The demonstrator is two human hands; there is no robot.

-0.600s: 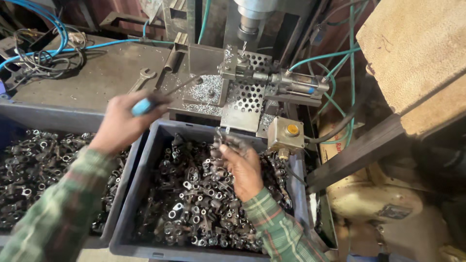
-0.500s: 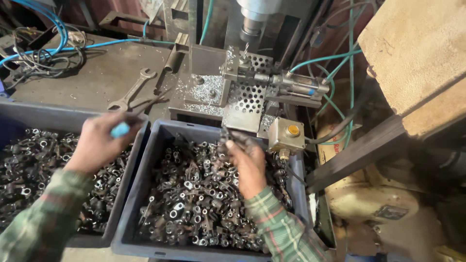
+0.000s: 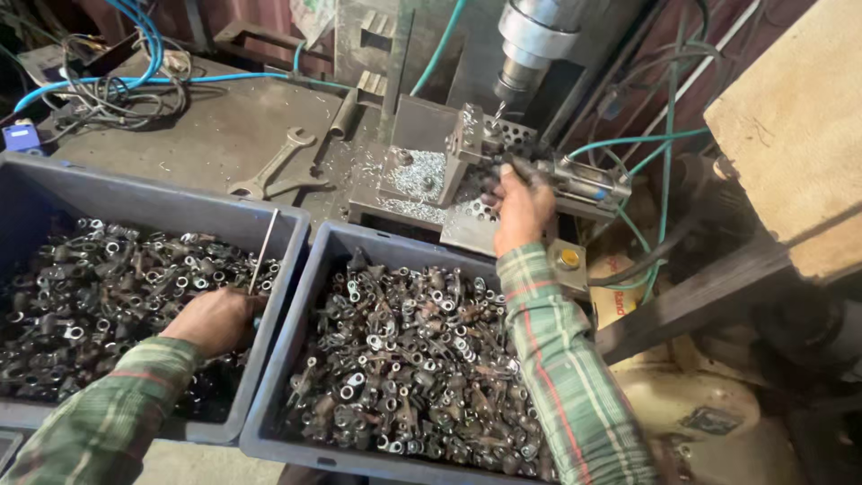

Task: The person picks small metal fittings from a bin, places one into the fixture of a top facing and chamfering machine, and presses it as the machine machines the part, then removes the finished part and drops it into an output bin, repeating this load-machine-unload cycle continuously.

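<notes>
Both hands moved: left hand (image 3: pixel 214 319) dropped into the 9 o'clock grey plastic bin (image 3: pixel 162 202), fingers hidden; right hand (image 3: pixel 523 205) rose to 12 o'clock, fingertips pinching a small dark metal part (image 3: pixel 492 187) at the steel drill fixture (image 3: pixel 476 135).

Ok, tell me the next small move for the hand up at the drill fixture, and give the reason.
Probably seat the part squarely in the clamp fixture and draw the fingers clear. The right hand is up at the fixture, fingertips close under the drill bit. The left hand is down in the left bin of metal parts, holding a thin rod, so it looks unable to help.
</notes>
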